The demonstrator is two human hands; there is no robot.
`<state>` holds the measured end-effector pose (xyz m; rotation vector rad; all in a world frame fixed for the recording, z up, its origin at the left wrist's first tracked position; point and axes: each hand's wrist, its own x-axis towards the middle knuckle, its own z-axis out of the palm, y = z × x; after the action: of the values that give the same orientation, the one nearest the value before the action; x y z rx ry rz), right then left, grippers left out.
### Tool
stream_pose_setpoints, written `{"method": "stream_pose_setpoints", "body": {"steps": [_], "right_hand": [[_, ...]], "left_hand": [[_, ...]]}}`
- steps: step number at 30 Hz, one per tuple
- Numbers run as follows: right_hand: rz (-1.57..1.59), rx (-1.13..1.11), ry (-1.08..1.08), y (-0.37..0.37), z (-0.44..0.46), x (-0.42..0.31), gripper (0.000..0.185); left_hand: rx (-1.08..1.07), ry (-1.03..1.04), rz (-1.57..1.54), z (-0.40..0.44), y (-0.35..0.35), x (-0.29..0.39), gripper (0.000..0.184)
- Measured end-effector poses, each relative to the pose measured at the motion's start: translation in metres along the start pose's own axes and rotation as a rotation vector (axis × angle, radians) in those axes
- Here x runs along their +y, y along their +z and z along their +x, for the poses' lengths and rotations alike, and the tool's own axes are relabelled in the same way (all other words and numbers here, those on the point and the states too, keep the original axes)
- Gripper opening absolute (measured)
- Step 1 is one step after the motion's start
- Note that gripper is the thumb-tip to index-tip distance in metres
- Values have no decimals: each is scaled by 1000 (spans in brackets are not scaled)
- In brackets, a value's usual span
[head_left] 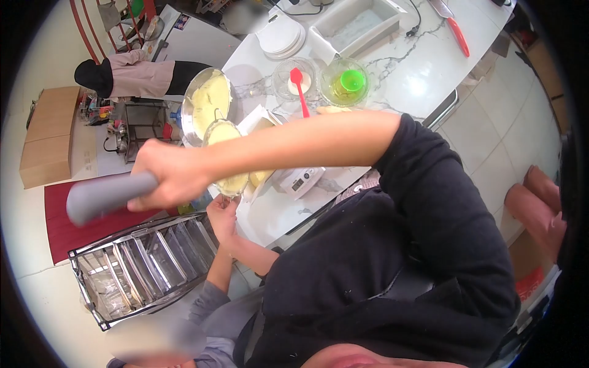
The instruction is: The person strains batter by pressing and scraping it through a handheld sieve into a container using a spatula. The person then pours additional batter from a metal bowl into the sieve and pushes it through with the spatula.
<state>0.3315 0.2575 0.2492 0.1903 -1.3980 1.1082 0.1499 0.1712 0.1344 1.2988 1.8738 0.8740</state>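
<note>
My right hand (169, 175) is closed round a thick grey handle (110, 195), blurred by motion; what it belongs to is hidden. My right forearm crosses in front of a round vessel of yellow batter (232, 184), which has wire loops at its rim. Fingers of my left hand (224, 214) pinch the lower loop. Behind the vessel stands a large metal bowl (226, 78) of the same batter. Beside it, a paper-lined container (265, 120) is partly covered by my forearm, next to a white digital scale (303, 183).
On the marble table (392, 86) are a red spatula (301, 92) in a glass bowl, a bowl with a green cup (352, 80), a white bin (359, 30) and a red-handled tool (457, 35). A rack (147, 260) and a co-worker's grey sleeve (208, 300) are lower left. Another person (141, 76) stands beyond.
</note>
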Motion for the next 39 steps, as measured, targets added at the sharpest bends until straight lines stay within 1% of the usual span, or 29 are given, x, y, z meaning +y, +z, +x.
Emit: {"method": "stream_pose_setpoints", "body": {"steps": [1,2,3,4,6,7,8,10,12,13,15,16,17,21,22,24,27,28,29,30,31,34,35,36,38,39], "right_hand": [[57,-1,18,7,-3,-10,31],[81,-50,137,10,-6,-15,32],[44,-74,139,10,-10,-8,32],[5,-97,140,9,-15,2,32],[-20,-69,201,-4,-14,7,32],[-6,-93,189,-12,-11,11,30],[-70,-96,157,-15,-7,8,28],[-124,-100,-61,-10,-1,2,25],[-182,-94,-102,-10,3,-4,22],[-211,-93,-129,-10,4,-5,21],[-253,-42,-29,-8,-6,11,19],[-273,-16,21,-7,-11,21,19],[-236,10,87,-4,-16,16,22],[-34,215,175,-10,-8,-3,31],[34,284,92,-9,-1,-6,30],[-118,194,0,-17,8,2,26],[-271,132,-14,-16,-4,18,20],[-269,122,71,-12,-10,20,17],[-187,119,123,-8,-13,15,18],[-106,118,173,-5,-15,11,19],[-75,193,151,-4,-13,7,23],[22,224,61,1,0,-9,26],[18,147,84,4,-1,-15,27],[-22,14,108,7,-4,-14,27],[-44,-136,20,7,-12,2,27],[-35,-144,60,1,-14,8,27]], "left_hand": [[22,-11,-5,-1,2,2,13],[47,-21,-9,-4,5,8,13],[72,-29,-12,-5,6,13,13],[48,-42,21,-7,5,15,13],[-6,-70,85,-10,5,17,14],[-5,-76,76,-9,4,14,14],[-5,-82,72,-9,4,9,15],[6,-55,53,-4,3,6,12],[39,4,18,-4,5,6,10],[55,-4,44,-6,5,8,10],[86,-12,99,-8,5,15,12],[68,-15,116,-8,6,14,13],[51,-17,130,-5,7,9,14],[40,6,207,4,9,-12,16],[38,-15,175,3,8,-15,17],[40,-54,111,-3,12,-2,20],[10,111,101,2,9,-12,16],[-9,89,168,4,7,-15,15],[-27,66,235,5,6,-16,15],[-23,58,237,6,7,-17,14],[-20,50,238,8,9,-18,14],[46,74,34,5,15,-20,12],[60,95,-37,6,18,-18,12],[75,118,-107,5,19,-14,12],[50,97,-42,2,18,-8,12],[30,73,4,0,16,-7,12]]}}
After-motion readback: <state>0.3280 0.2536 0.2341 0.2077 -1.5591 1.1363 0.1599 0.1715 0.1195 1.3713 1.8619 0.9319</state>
